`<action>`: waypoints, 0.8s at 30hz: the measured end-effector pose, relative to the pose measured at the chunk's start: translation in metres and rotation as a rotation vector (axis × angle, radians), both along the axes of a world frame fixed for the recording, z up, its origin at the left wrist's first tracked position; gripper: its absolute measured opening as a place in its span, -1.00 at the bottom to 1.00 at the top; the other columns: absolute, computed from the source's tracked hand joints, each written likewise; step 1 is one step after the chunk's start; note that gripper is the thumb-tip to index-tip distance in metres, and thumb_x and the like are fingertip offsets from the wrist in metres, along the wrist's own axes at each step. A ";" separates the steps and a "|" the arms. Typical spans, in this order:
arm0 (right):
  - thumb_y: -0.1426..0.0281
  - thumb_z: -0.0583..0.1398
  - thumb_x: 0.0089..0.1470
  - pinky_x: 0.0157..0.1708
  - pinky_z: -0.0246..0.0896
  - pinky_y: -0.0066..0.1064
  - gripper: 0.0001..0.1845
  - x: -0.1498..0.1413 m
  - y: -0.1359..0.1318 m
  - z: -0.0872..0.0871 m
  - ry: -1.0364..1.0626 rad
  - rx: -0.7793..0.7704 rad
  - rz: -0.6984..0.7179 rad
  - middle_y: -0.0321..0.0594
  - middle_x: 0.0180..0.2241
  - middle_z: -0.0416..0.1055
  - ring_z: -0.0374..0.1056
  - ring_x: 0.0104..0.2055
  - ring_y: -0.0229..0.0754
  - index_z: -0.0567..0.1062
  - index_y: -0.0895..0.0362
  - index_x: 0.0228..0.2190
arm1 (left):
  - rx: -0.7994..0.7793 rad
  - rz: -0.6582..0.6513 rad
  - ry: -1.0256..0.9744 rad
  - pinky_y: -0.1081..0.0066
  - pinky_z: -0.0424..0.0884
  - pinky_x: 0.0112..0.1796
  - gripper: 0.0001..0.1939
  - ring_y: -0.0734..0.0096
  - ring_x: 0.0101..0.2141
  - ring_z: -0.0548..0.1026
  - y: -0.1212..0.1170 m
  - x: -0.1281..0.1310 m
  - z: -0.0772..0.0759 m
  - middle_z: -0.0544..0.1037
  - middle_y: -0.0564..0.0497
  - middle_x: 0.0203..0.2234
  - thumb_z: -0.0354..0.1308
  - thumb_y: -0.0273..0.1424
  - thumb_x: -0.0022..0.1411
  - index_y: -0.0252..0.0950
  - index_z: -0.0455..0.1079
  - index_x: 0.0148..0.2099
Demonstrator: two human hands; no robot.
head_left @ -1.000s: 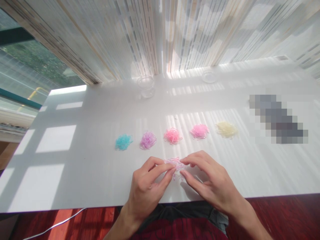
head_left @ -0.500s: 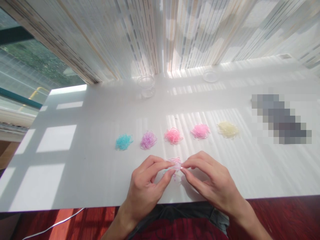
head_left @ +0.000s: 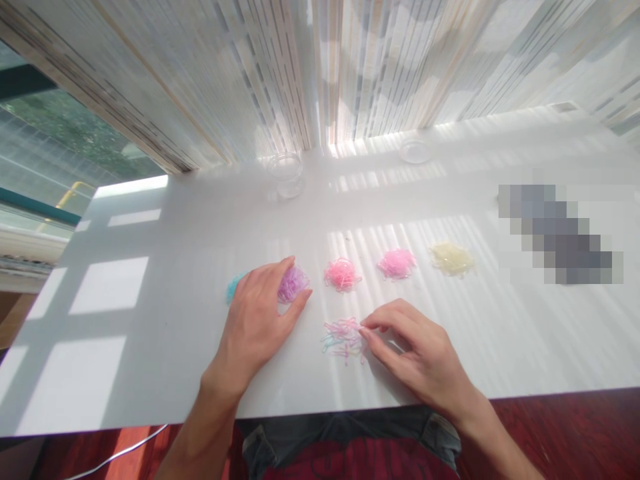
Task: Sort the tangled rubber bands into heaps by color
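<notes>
My left hand [head_left: 260, 313] is open around the purple pile [head_left: 293, 285] of small, thin, translucent looped pieces, its thumb and fingers parted on either side. The same hand partly covers a turquoise pile [head_left: 233, 288]. My right hand [head_left: 417, 350] is pinched closed at the right edge of a loose mixed heap [head_left: 343, 339] of pink, lilac, blue and pale loops. Whatever is between those fingertips is too small to make out. Farther right lie a coral-pink pile [head_left: 343, 274], a pink pile [head_left: 397, 263] and a pale yellow pile [head_left: 452, 259].
A clear round jar [head_left: 286, 175] stands at the back of the white table [head_left: 200, 220], near the curtain [head_left: 240, 87]. A clear round lid [head_left: 415, 151] lies farther right. A blurred dark object [head_left: 557, 233] is at the right. A white cable [head_left: 120, 453] crosses the floor.
My left hand has left the right hand's fingertips, moved left and forward, and opened over the purple pile. My right hand stays by the mixed heap, which shows more fully.
</notes>
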State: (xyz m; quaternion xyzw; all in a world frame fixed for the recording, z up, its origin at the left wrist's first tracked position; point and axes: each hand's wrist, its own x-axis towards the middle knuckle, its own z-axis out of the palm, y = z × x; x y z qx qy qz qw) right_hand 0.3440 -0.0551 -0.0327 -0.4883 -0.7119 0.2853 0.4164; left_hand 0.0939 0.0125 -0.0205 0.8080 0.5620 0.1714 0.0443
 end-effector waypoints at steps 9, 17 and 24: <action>0.48 0.24 0.30 -0.31 0.42 -0.36 -0.93 0.000 0.000 -0.001 -0.003 0.020 -0.019 -0.22 -0.32 0.53 0.46 -0.29 -0.22 0.54 0.11 -0.21 | 0.110 -0.074 -0.009 -0.03 0.41 0.15 -0.53 -0.01 0.13 0.51 -0.008 0.000 0.010 0.54 -0.23 0.14 0.19 -0.25 0.42 -0.28 0.30 0.28; 0.50 0.26 0.29 -0.25 0.42 -0.39 -0.94 -0.001 -0.001 -0.004 0.001 0.051 0.001 -0.21 -0.30 0.56 0.48 -0.26 -0.23 0.55 0.13 -0.22 | -0.016 -0.481 -0.252 0.23 0.52 -0.05 -0.62 0.26 -0.05 0.58 -0.036 0.029 0.019 0.62 -0.11 0.01 0.22 -0.46 0.43 -0.27 0.35 0.24; 0.49 0.26 0.29 -0.27 0.42 -0.40 -0.93 0.000 0.000 -0.004 0.016 0.069 0.005 -0.24 -0.32 0.56 0.47 -0.28 -0.24 0.56 0.13 -0.20 | -0.050 -0.489 -0.371 0.33 0.45 -0.24 -0.80 0.38 -0.27 0.59 -0.034 0.032 0.014 0.68 0.01 -0.20 0.19 -0.54 0.42 -0.26 0.47 0.05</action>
